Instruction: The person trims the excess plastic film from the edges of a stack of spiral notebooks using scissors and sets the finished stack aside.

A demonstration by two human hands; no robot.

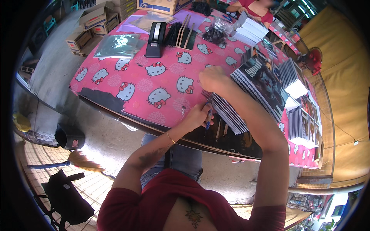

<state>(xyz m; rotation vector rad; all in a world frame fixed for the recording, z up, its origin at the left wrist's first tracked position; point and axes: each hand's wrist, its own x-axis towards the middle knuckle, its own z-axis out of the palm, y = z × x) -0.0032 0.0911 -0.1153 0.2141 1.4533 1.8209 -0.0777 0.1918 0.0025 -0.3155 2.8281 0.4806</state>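
Nearest the body, a slim blue tool (208, 122) is gripped in the left hand (198, 116), fingers wrapped snugly around it, close to the near edge of the counter (142, 84). Just past that, the spiral-bound notebooks (229, 114) are laid in a slanted stack, coils (221, 104) showing, between the forearms (256, 111) and partly hidden by the right one. The right hand (214, 79) is held at their far end, fingers curled in tight; whether anything's pinched in there can't be told from this angle. For working at the coils, tbh, the notebooks are probably best squared up and steadied, with the tool's tip kept in view and angled away from the other hand, and nothing tugged hard enough to bend a coil. Farther back, a black tape dispenser (154, 48) is parked well clear of both hands.
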